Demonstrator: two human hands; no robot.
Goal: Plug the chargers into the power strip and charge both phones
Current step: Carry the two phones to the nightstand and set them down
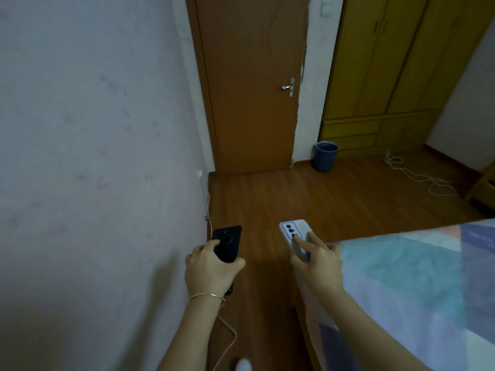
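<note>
Left hand (pixel 211 266) wrapped around a black phone (pixel 227 243), camera side up, held over the wood floor (pixel 321 199) beside the wall; a pinkish cable (pixel 227 341) trails under the wrist toward the floor. Right hand (pixel 318 259) pinches a white phone (pixel 294 238), camera side up, at the edge of the bed (pixel 417 277). No power strip or charger visible; judged best to keep both grips firm and find the strip low along the wall.

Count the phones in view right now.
2. A black phone is held in the left hand near the wall; a white phone is held in the right hand beside the bed. Others may be hidden.
</note>
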